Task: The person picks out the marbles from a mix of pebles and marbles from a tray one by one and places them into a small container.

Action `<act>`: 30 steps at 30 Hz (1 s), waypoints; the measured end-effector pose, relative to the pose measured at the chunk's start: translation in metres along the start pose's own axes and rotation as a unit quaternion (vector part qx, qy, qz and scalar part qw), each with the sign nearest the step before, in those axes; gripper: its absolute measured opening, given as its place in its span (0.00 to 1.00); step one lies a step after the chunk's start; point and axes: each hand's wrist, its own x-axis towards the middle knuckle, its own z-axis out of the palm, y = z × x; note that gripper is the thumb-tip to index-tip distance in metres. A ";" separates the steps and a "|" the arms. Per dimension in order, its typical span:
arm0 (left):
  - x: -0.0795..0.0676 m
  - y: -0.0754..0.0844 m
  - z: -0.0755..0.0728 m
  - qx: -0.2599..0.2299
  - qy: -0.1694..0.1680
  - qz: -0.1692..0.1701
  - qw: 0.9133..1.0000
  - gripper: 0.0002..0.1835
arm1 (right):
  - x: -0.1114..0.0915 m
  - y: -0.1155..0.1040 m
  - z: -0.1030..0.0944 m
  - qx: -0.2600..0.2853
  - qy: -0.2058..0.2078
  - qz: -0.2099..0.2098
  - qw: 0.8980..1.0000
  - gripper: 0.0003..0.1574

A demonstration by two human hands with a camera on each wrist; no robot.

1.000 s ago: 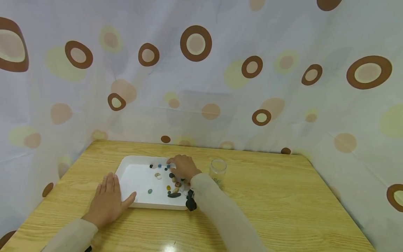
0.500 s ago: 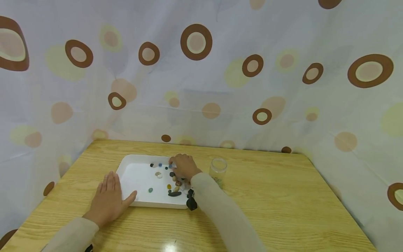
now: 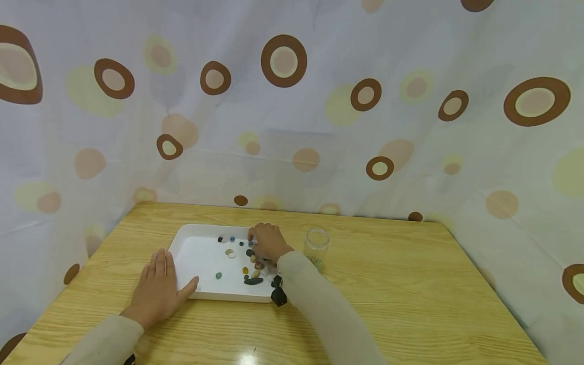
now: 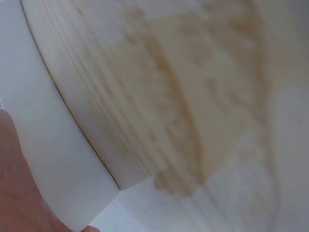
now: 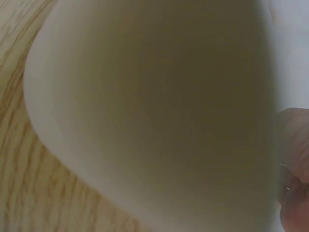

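A shallow white tray on the wooden table holds scattered small stones. My left hand lies flat at the tray's left side, fingers straight and thumb spread over the near left corner. Over the tray's right part, my right hand reaches down with bent fingers, pinching a small blue glass pebble. The right wrist view has thumb and finger at its right edge with a bit of something shiny between them; a sleeve blocks most of that view. The right hand and forearm hide some stones.
Just right of the tray stands a clear jar with greenish pebbles at its bottom, partly behind the right sleeve. A long dark stone, a yellow stone and a green stone lie in the tray. A patterned curtain hangs behind the table.
The right hand has shifted slightly to the right, and the blue pebble at its fingertips has moved right with it. The left hand stays in place.
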 end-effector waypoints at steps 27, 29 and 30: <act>-0.002 0.003 -0.001 -0.007 -0.008 -0.008 1.000 0.56 | -0.020 0.002 -0.031 -0.085 0.056 -0.066 0.993 0.06; -0.002 0.003 -0.001 -0.008 -0.007 -0.008 1.000 0.56 | -0.024 0.000 -0.040 -0.087 0.065 -0.068 0.992 0.07; -0.002 0.003 -0.001 -0.008 -0.007 -0.008 1.000 0.56 | -0.026 0.000 -0.044 -0.088 0.070 -0.070 0.991 0.07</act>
